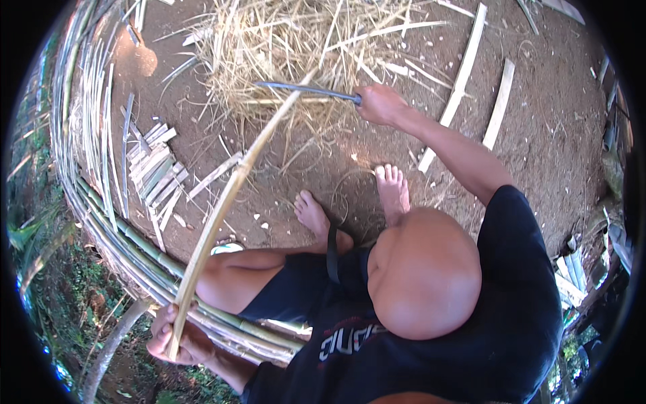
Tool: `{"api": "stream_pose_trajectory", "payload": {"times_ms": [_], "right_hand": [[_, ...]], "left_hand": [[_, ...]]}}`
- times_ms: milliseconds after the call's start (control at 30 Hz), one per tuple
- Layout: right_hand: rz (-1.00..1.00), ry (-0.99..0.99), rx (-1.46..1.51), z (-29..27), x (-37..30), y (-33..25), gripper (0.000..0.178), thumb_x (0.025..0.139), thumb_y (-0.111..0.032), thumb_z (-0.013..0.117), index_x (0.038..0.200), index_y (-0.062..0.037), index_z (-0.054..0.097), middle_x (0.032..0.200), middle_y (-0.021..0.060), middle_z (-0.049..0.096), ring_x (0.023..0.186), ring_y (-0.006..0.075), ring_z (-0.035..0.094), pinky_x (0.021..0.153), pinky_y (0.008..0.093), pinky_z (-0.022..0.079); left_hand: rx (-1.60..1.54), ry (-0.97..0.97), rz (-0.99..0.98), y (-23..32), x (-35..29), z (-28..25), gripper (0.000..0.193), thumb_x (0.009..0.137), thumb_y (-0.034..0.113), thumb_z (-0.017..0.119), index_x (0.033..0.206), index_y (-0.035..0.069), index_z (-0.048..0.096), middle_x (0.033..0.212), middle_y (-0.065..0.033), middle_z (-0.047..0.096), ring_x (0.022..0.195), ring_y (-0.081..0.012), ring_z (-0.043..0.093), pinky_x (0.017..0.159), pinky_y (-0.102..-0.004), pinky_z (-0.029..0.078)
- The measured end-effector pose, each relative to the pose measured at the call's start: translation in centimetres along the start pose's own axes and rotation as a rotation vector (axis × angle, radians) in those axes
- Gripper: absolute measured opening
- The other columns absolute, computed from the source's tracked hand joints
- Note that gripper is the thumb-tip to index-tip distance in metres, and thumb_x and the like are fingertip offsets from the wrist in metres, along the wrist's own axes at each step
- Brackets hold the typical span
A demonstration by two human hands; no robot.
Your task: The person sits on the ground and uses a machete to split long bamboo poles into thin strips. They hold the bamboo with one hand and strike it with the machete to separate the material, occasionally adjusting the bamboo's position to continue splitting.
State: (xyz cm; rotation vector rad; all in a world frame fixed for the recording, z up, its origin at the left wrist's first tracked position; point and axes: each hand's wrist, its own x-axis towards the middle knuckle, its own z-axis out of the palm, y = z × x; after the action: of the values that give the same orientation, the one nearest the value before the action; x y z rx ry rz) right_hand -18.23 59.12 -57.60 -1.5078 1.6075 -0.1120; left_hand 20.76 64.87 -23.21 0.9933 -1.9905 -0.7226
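Observation:
A long, pale bamboo strip (232, 185) slants from the lower left up toward the top middle. My left hand (182, 337) is closed round its near end. In my right hand (380, 105) is the dark handle of a long-bladed knife (303, 87), its blade pointing left. The blade crosses the strip near the strip's far end; whether the edge touches or cuts into it I cannot make out. Just beyond and below the blade lies a heap of straw-coloured shavings (269, 50).
Bundled bamboo poles (145, 246) curve along the left side. Short split pieces (158, 165) are piled on the dirt ground (431, 188) left of my bare feet. Two flat bamboo slats (464, 74) lie at the right, under and beyond my right forearm.

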Motion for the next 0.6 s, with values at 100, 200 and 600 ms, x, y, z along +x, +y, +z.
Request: {"api": "stream_pose_trajectory", "payload": {"times_ms": [100, 200, 600], "right_hand": [[-0.172, 0.141, -0.025, 1.7, -0.7, 0.3, 0.019, 0.082, -0.005, 0.054, 0.098, -0.0005, 0.063, 0.061, 0.0118, 0.057, 0.047, 0.0183, 0.054, 0.041, 0.0307, 0.05], [0.176, -0.01, 0.061, 0.5, -0.3, 1.1, 0.018, 0.082, -0.006, 0.053, 0.094, 0.0005, 0.065, 0.068, 0.011, 0.06, 0.051, 0.0245, 0.058, 0.051, 0.0376, 0.056], [0.32, 0.088, -0.046, 3.9, 2.0, 8.2, 0.026, 0.082, -0.016, 0.058, 0.097, 0.0034, 0.067, 0.091, 0.0184, 0.069, 0.074, 0.0327, 0.067, 0.072, 0.0435, 0.056]], "left_hand": [[-0.05, 0.009, -0.071, 0.5, -0.4, -1.2, 0.029, 0.094, 0.023, 0.059, 0.117, 0.008, 0.05, 0.108, -0.0181, 0.062, 0.101, -0.0289, 0.062, 0.071, -0.0432, 0.063], [-0.105, 0.141, -0.089, 0.0, 0.3, -0.8, 0.032, 0.091, 0.025, 0.063, 0.116, 0.011, 0.049, 0.103, -0.0179, 0.064, 0.102, -0.0293, 0.061, 0.078, -0.0442, 0.061], [-0.11, 0.315, -0.027, -1.6, 4.6, 1.9, 0.05, 0.1, 0.04, 0.043, 0.134, 0.005, 0.035, 0.108, -0.0186, 0.055, 0.099, -0.0254, 0.055, 0.093, -0.0418, 0.046]]}}
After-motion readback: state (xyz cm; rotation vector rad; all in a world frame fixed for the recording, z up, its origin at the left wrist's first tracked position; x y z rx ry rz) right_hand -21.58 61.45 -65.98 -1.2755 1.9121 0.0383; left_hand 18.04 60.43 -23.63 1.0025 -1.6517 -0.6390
